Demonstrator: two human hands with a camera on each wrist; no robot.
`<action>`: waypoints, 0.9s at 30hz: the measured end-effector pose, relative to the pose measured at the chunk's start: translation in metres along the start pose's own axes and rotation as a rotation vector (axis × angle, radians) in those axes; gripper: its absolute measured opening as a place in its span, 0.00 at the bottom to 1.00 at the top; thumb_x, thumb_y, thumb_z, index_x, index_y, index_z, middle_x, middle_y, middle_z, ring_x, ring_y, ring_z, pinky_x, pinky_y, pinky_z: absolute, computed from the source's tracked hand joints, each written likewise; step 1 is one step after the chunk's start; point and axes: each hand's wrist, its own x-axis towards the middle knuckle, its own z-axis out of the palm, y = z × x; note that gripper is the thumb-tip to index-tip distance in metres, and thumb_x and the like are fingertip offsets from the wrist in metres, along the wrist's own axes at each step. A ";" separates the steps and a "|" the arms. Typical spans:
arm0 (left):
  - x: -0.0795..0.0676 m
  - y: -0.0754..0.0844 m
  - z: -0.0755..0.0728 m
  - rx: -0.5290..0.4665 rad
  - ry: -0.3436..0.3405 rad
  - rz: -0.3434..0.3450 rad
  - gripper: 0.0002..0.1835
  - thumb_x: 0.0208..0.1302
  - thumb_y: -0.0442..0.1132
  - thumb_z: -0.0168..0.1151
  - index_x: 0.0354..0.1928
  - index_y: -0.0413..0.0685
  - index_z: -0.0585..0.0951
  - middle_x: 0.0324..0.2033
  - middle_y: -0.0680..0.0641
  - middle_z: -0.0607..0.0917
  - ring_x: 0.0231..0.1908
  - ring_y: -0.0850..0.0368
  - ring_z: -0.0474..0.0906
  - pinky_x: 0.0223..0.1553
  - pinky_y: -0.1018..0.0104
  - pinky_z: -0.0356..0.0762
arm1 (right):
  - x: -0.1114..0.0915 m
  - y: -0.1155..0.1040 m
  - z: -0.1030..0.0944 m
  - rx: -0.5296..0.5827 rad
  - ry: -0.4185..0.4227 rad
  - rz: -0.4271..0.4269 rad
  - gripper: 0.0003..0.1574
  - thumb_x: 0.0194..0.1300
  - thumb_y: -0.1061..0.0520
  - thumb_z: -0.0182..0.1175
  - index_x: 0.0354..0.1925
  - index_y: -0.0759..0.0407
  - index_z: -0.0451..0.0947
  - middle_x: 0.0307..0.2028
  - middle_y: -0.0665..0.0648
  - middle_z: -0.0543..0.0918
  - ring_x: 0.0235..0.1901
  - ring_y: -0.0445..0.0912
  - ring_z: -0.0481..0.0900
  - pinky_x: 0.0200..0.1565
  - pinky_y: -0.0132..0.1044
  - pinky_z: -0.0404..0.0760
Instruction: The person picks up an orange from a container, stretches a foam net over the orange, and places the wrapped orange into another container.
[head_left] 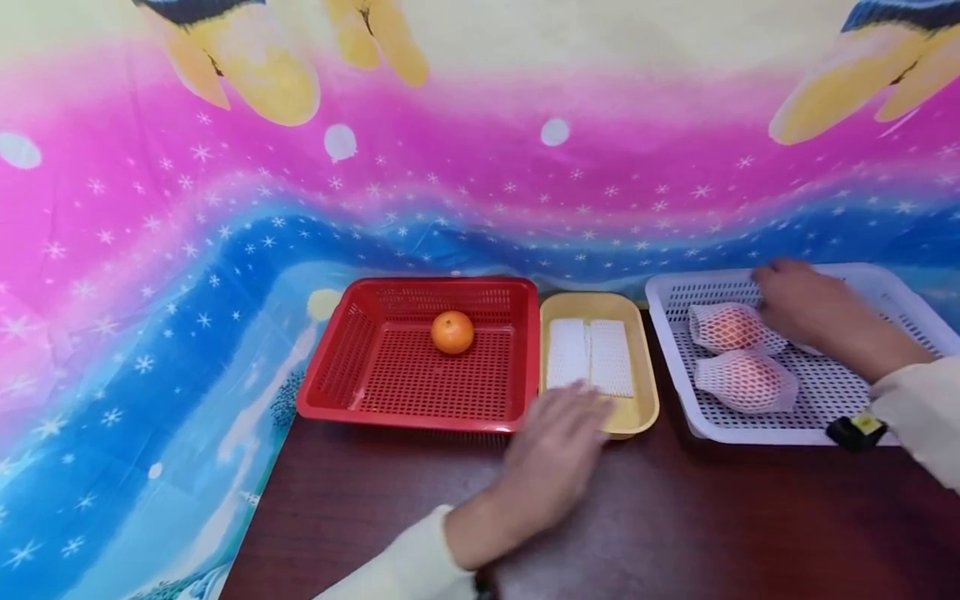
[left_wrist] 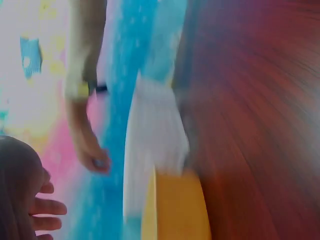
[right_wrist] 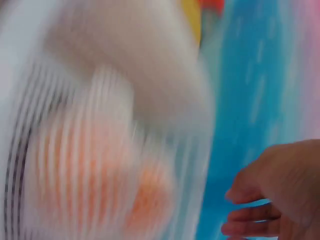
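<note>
Both wrist views are smeared by motion blur, the left hand [head_left: 558, 442] is blurred at 6 o'clock of the yellow tray [head_left: 596, 305], and right-hand [head_left: 802, 304] contact with the netted fruit [head_left: 731, 327] cannot be judged.

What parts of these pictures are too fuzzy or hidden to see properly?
- Right wrist view: the netted fruit is only an orange-white smear, from motion blur.
- Left wrist view: the yellow tray is blurred and cut off by the bottom edge.
- Head view: the right hand covers part of the white basket; whether its fingers touch the fruit cannot be told.
- Head view: the left hand is blurred, hiding its fingers.
</note>
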 end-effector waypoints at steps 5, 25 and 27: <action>-0.063 -0.055 -0.042 0.017 0.066 -0.264 0.18 0.76 0.40 0.54 0.61 0.38 0.79 0.57 0.39 0.84 0.64 0.40 0.76 0.67 0.40 0.71 | 0.009 -0.110 -0.013 0.138 0.123 -0.210 0.28 0.71 0.53 0.60 0.63 0.68 0.73 0.61 0.72 0.77 0.57 0.67 0.78 0.52 0.67 0.80; -0.138 -0.123 -0.073 0.130 -0.257 -0.659 0.21 0.70 0.38 0.64 0.64 0.52 0.82 0.62 0.37 0.82 0.70 0.35 0.71 0.69 0.25 0.59 | 0.140 -0.351 0.023 -0.028 -0.277 -0.545 0.49 0.70 0.49 0.65 0.80 0.56 0.54 0.78 0.63 0.59 0.76 0.59 0.59 0.72 0.53 0.69; -0.137 -0.124 -0.074 0.122 -0.261 -0.661 0.21 0.70 0.38 0.64 0.65 0.52 0.82 0.62 0.37 0.82 0.70 0.35 0.71 0.69 0.26 0.59 | 0.145 -0.358 0.025 -0.043 -0.289 -0.518 0.51 0.69 0.50 0.66 0.80 0.55 0.53 0.77 0.62 0.59 0.76 0.58 0.60 0.71 0.52 0.70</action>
